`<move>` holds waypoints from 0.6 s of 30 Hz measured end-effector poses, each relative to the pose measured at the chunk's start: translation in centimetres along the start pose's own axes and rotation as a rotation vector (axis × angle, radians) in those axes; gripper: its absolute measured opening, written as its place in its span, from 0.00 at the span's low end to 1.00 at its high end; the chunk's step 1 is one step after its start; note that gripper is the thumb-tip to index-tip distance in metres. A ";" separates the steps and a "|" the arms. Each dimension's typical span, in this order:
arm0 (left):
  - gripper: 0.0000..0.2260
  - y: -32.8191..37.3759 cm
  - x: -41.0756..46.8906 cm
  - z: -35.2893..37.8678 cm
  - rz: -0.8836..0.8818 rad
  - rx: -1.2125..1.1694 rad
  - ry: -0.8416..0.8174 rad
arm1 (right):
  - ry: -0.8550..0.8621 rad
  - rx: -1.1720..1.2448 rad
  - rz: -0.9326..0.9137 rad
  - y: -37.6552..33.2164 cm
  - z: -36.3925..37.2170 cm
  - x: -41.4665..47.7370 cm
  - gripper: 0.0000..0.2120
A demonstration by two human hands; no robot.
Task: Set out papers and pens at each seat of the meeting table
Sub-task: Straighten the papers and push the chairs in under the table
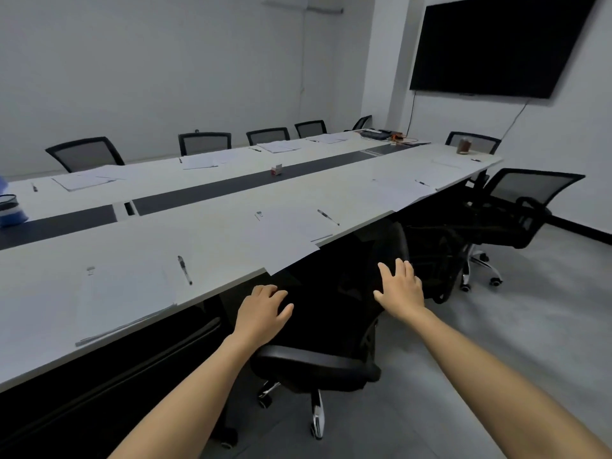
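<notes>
The long white meeting table [215,210] has a black strip down its middle. On the near side lie a paper stack [126,299] with a pen [184,270], a second paper set [291,233] with a pen [328,217], and a third paper set [397,190] with a pen [422,183]. Papers [82,180] and pens also lie at the far-side seats. A black office chair [331,329] stands at the table edge in front of me. My left hand [263,314] grips the top of its back, fingers curled over. My right hand [399,286] rests on it with fingers spread.
More black mesh chairs stand along the far side, and one chair [516,207] is at the right end. A small red and white box [276,169] sits on the black strip. A blue bag [11,210] sits at the left edge, a brown jar [464,145] at the far end. A dark screen [496,44] hangs on the wall.
</notes>
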State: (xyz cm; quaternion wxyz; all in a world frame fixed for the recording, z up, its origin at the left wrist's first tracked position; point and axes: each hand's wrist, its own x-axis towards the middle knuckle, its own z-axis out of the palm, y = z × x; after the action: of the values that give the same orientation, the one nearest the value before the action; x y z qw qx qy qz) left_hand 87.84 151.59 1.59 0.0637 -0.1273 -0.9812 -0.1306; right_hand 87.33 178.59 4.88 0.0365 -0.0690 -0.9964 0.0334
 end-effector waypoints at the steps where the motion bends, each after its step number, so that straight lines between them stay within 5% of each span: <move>1: 0.21 0.5 0.7 0.6 0.001 0.011 -0.017 | -0.012 -0.007 -0.005 0.7 0.1 0.6 0.31; 18: 0.20 -5.2 20.7 6.6 -0.210 -0.016 -0.123 | -0.157 -0.022 -0.182 -2.6 5.2 23.3 0.28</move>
State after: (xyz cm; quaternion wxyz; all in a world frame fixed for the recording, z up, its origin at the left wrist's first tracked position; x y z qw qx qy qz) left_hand 66.01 153.32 -2.68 -0.0118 -0.0322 -0.9901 -0.1363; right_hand 63.52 178.97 1.49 -0.0394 0.0242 -0.9986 0.0243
